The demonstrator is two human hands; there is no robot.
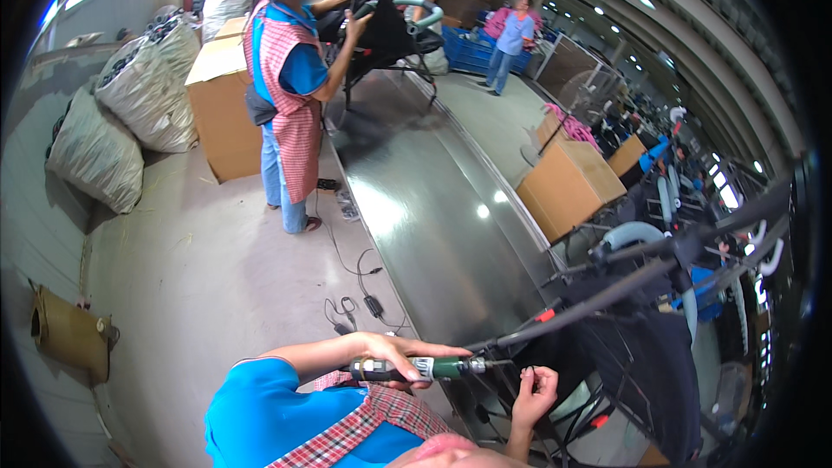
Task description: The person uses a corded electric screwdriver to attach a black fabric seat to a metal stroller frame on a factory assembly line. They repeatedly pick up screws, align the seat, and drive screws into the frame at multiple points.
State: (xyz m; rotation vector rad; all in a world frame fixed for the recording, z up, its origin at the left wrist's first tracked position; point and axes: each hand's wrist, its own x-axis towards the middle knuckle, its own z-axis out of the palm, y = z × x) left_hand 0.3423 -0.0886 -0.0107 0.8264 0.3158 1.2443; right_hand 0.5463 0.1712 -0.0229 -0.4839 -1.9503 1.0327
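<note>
A green and black power screwdriver (446, 367) lies nearly level in my left hand (400, 357), its bit pointing right. The fingers wrap round its body, with the index finger stretched along the top. My right hand (535, 397) is raised just beyond the bit's tip, thumb and fingers pinched together. Something small and dark shows at those fingertips, too small to name. Beside both hands stands a stroller (628, 355) with a dark frame, black fabric and red clips. Its lower frame is partly hidden behind my right hand.
A long shiny metal work line (433, 199) runs away from me. Along it, a person in a checked apron (290, 113) handles another stroller (381, 43). Cables (371, 303) lie on the floor at left. Cardboard boxes (572, 186) stand right; stuffed sacks (100, 152) stand left.
</note>
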